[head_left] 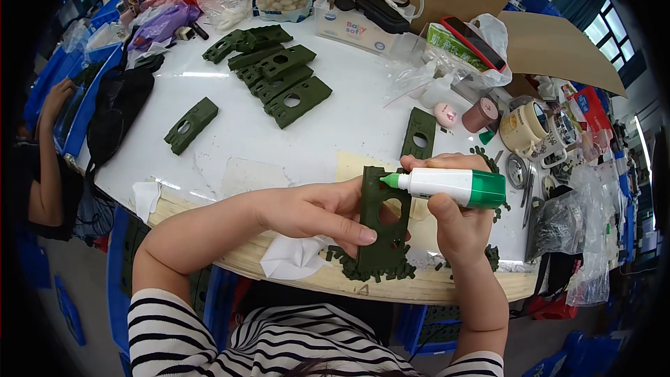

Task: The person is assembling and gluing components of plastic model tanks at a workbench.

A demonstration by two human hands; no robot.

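My left hand (324,211) grips a dark green plastic vehicle hull part (377,255) by its left side, thumb on top. The part stands lengthwise in front of me and has a large round hole in its middle. My right hand (457,227) is closed around a small white glue bottle (440,183) with a green end. The bottle lies nearly level, and its green nozzle points left at the upper end of the part, at or just above its surface. Several small green pieces (349,265) lie in a heap around the part's lower end.
More green hull parts lie in a stack (279,80); single ones lie at the left (190,126) and beyond my right hand (419,132). A white tissue (293,257) sits at the near edge. Mugs (523,126), tweezers (529,195) and plastic bags line the right. Another person's arm (47,139) shows far left.
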